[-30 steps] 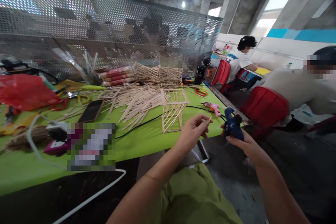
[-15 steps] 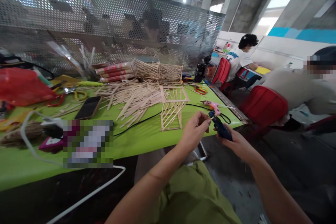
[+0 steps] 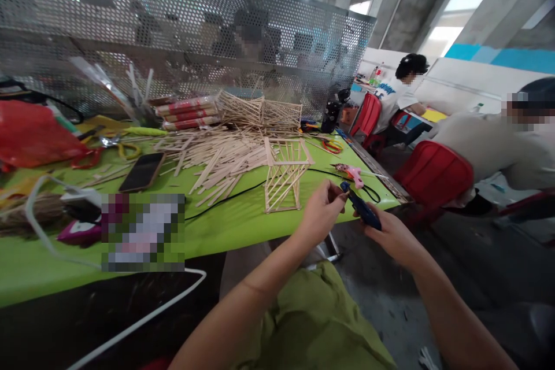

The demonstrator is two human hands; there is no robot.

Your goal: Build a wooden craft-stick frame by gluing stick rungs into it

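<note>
- Centrally, right of the middle of the frame, your left hand (image 3: 324, 206) pinches a small pale piece (image 3: 348, 191), mostly hidden, between thumb and fingertips.
- Just right of it, your right hand (image 3: 388, 230) grasps a dark blue hand tool (image 3: 366, 212); the tool's head lies close against the left fingertips.
- Near the center, left of your hands, an openwork frame of wooden sticks (image 3: 288, 180) stands on the green tabletop (image 3: 243, 230).
- Behind your hands, a pink glue gun (image 3: 353, 175) lies near the table's right edge, and red-and-yellow scissors (image 3: 332, 146) lie above it in the frame.
- Left of center, loose sticks (image 3: 225, 163) spread in a heap; wrapped stick bundles (image 3: 188, 114) and a larger stick lattice (image 3: 260, 111) border its far side.
- At center left, a dark phone (image 3: 142, 172) lies flat.
- At far right, two people sit by red chairs (image 3: 436, 176).
</note>
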